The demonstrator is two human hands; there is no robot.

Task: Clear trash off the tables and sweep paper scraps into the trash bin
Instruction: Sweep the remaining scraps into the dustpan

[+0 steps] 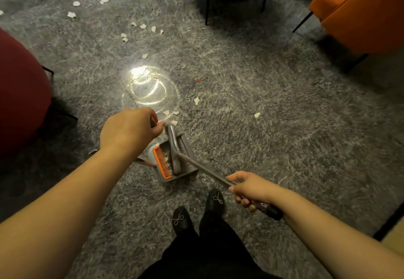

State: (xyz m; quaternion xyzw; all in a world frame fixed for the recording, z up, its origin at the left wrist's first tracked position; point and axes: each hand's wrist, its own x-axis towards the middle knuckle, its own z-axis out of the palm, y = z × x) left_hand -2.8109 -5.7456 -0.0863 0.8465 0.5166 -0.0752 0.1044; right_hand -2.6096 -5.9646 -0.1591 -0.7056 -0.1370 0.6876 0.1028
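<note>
The left hand (131,130), at centre frame, is curled round the top of the dustpan's upright handle, likely steadying the dustpan (175,158) so its mouth stays down on the floor (273,103). The right hand (249,189), lower right, grips the broom handle (203,169), whose head sits inside the pan, apparently pushing scraps in. The pan holds little that can be made out beside its orange comb (162,162). Paper scraps (143,25) trail toward the upper left; no trash bin shows.
</note>
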